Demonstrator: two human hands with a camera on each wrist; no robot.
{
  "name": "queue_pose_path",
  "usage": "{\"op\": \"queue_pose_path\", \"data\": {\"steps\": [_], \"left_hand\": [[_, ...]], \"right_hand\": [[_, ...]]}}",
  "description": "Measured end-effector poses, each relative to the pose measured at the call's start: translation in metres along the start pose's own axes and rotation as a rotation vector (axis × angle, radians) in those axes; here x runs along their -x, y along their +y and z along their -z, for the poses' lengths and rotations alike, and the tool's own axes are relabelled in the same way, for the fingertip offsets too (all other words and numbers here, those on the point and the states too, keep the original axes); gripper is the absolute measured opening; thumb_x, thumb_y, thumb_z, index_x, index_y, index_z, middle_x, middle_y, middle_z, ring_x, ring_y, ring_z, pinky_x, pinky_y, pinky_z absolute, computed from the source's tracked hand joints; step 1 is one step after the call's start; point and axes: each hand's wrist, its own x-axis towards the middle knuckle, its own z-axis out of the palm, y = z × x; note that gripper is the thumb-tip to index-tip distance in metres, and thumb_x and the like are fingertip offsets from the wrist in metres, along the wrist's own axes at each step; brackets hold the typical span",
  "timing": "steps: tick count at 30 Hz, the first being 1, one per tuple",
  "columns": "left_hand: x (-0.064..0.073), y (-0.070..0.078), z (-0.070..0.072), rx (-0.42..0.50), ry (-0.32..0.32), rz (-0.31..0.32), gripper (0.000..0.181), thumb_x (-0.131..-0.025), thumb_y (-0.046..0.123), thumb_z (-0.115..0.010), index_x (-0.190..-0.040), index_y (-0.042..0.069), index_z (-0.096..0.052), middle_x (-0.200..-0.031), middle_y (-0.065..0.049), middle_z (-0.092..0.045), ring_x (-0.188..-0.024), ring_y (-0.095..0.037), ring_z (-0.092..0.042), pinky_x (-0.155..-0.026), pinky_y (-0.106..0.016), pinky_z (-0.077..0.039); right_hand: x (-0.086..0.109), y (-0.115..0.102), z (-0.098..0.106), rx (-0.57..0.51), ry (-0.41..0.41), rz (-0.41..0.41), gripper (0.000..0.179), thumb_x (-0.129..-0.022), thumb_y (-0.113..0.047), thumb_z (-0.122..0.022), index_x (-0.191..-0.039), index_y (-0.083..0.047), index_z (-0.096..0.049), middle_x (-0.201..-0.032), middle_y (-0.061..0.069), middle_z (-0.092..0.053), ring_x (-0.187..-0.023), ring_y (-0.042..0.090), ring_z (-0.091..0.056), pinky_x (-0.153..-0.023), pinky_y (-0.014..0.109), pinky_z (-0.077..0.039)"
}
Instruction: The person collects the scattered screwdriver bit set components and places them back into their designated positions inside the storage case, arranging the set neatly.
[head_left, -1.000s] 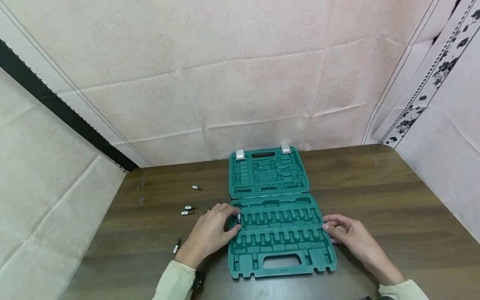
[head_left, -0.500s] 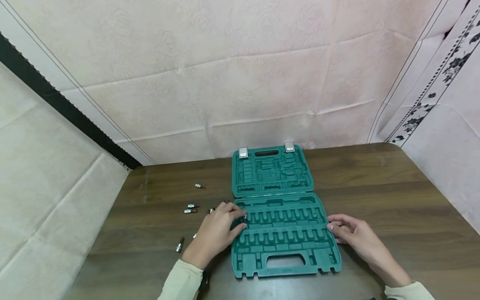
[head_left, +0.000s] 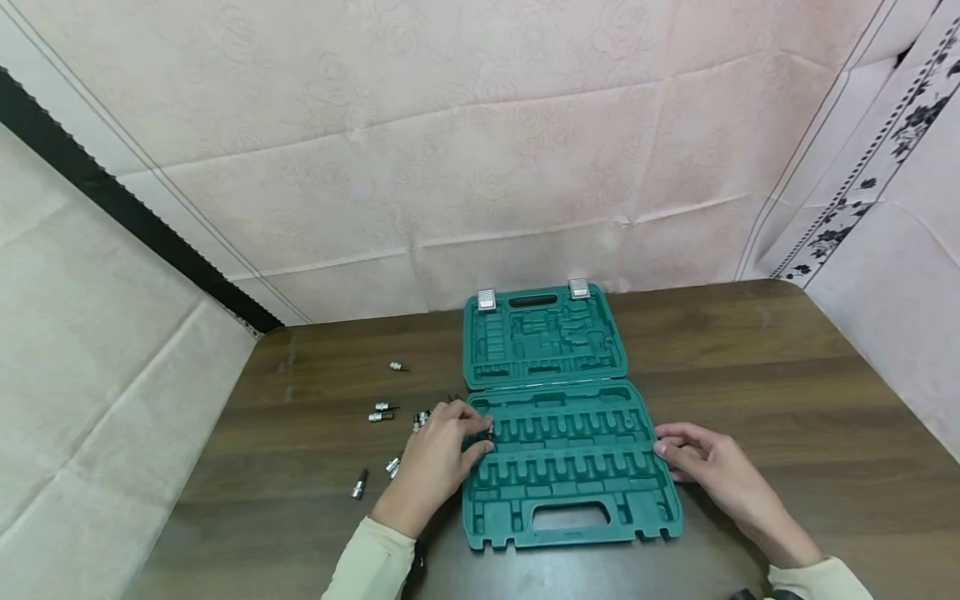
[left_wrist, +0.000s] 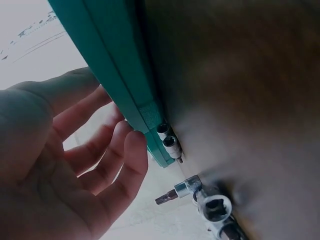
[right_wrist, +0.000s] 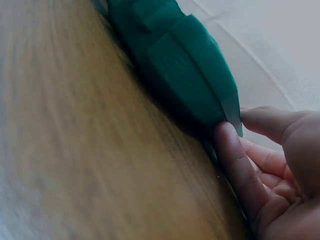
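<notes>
A green plastic tool case [head_left: 570, 540] lies unfolded on the wooden table, its moulded slots facing up. My left hand [head_left: 438, 454] reaches over the left edge of its near half. Between that thumb and index finger a small bit socket [head_left: 491, 432] is pinched at the left end of the upper slot row, mostly covered by the fingertips. The left wrist view shows the other fingers loosely bent beside the case wall [left_wrist: 125, 75]. My right hand [head_left: 708, 467] grips the right edge of the case, thumb on top and a finger [right_wrist: 235, 150] against its side.
Several bit sockets lie left of the case, among them one at the back [head_left: 397, 366], one near the left wrist [head_left: 360, 484] and a pair further left, including a bit socket [head_left: 381, 417]. A patterned cloth [head_left: 450, 167] hangs behind the table. Two metal latches top the lid.
The bit socket in the left fingertips has gone from plainly visible to mostly covered at the slot. The right hand keeps its grip on the edge. The head view has shifted slightly.
</notes>
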Motion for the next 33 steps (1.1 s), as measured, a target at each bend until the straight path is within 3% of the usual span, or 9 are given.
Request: {"op": "queue_pose_path", "data": {"steps": [10, 15, 18, 22, 24, 28, 31, 33], "left_hand": [[-0.001, 0.003, -0.001, -0.081, 0.039, 0.0, 0.026, -0.094, 0.028, -0.082, -0.116, 0.013, -0.083, -0.112, 0.001, -0.069, -0.099, -0.018, -0.061, -0.067, -0.033, -0.056], [-0.006, 0.002, -0.002, -0.04, 0.088, 0.005, 0.022, -0.086, 0.026, -0.09, -0.103, 0.013, -0.086, -0.106, 0.002, -0.073, -0.091, -0.017, -0.063, -0.064, -0.03, -0.056], [-0.007, -0.002, -0.001, 0.006, 0.054, -0.001, 0.024, -0.085, 0.024, -0.09, -0.106, 0.013, -0.085, -0.107, 0.0, -0.073, -0.095, -0.019, -0.065, -0.071, -0.034, -0.059], [-0.007, -0.012, 0.01, 0.167, -0.086, 0.049, 0.029, -0.094, 0.019, -0.082, -0.122, 0.011, -0.08, -0.117, -0.003, -0.071, -0.106, -0.021, -0.065, -0.084, -0.04, -0.059], [-0.006, -0.018, 0.019, 0.257, -0.119, 0.093, 0.03, -0.098, 0.018, -0.077, -0.128, 0.011, -0.077, -0.119, -0.003, -0.071, -0.107, -0.019, -0.064, -0.088, -0.041, -0.058], [-0.003, -0.028, 0.04, 0.339, -0.07, 0.137, 0.029, -0.102, 0.018, -0.072, -0.13, 0.01, -0.075, -0.117, -0.002, -0.072, -0.098, -0.015, -0.065, -0.082, -0.038, -0.058], [0.0, -0.038, 0.052, 0.315, -0.049, 0.141, 0.026, -0.103, 0.018, -0.07, -0.127, 0.01, -0.076, -0.119, -0.002, -0.072, -0.097, -0.014, -0.067, -0.083, -0.037, -0.059], [0.004, -0.044, 0.057, 0.295, -0.067, 0.144, 0.025, -0.104, 0.017, -0.07, -0.127, 0.01, -0.076, -0.12, -0.003, -0.072, -0.099, -0.016, -0.068, -0.084, -0.038, -0.06]], "right_hand": [[-0.001, 0.0, 0.0, 0.01, 0.009, 0.031, 0.047, -0.107, -0.023, -0.065, -0.14, 0.009, -0.058, -0.112, 0.015, -0.07, -0.093, 0.006, -0.069, -0.079, 0.028, -0.061], [0.0, -0.001, 0.001, 0.008, 0.016, 0.037, 0.046, -0.107, -0.022, -0.065, -0.139, 0.01, -0.058, -0.112, 0.015, -0.069, -0.092, 0.005, -0.069, -0.079, 0.028, -0.061], [0.0, 0.0, -0.001, 0.005, 0.013, 0.03, 0.047, -0.107, -0.023, -0.065, -0.139, 0.01, -0.058, -0.112, 0.015, -0.069, -0.093, 0.006, -0.069, -0.079, 0.028, -0.061], [0.0, -0.001, -0.002, 0.007, 0.006, 0.026, 0.047, -0.107, -0.023, -0.066, -0.139, 0.01, -0.058, -0.112, 0.015, -0.069, -0.093, 0.006, -0.069, -0.079, 0.028, -0.061], [-0.001, -0.001, -0.002, 0.01, 0.004, 0.025, 0.047, -0.107, -0.024, -0.066, -0.139, 0.01, -0.058, -0.112, 0.015, -0.069, -0.093, 0.006, -0.069, -0.079, 0.028, -0.061], [-0.001, -0.001, -0.001, 0.016, 0.002, 0.029, 0.048, -0.107, -0.024, -0.065, -0.14, 0.01, -0.058, -0.112, 0.015, -0.069, -0.093, 0.006, -0.069, -0.079, 0.027, -0.061], [-0.001, -0.001, 0.0, 0.017, 0.002, 0.034, 0.047, -0.107, -0.024, -0.065, -0.14, 0.01, -0.058, -0.112, 0.016, -0.069, -0.092, 0.006, -0.069, -0.079, 0.028, -0.061], [-0.001, -0.001, 0.001, 0.018, -0.001, 0.039, 0.047, -0.107, -0.023, -0.065, -0.14, 0.01, -0.058, -0.111, 0.015, -0.069, -0.092, 0.005, -0.069, -0.079, 0.027, -0.061]]}}
